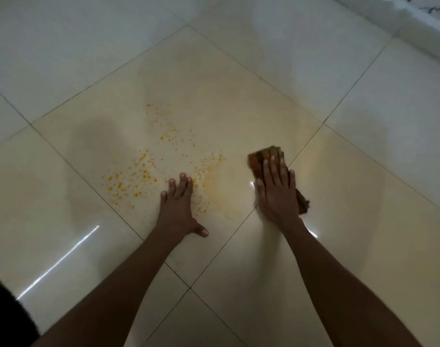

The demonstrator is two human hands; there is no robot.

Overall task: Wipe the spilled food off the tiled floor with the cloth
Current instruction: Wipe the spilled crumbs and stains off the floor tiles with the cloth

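Most of the cloth [266, 156] lies hidden under the right hand [276, 191], whose edges are blurred.

The spilled food [148, 176] is spread on the floor [239, 83] left of the cloth [266, 156]; the left hand [179, 204] is placed between them.
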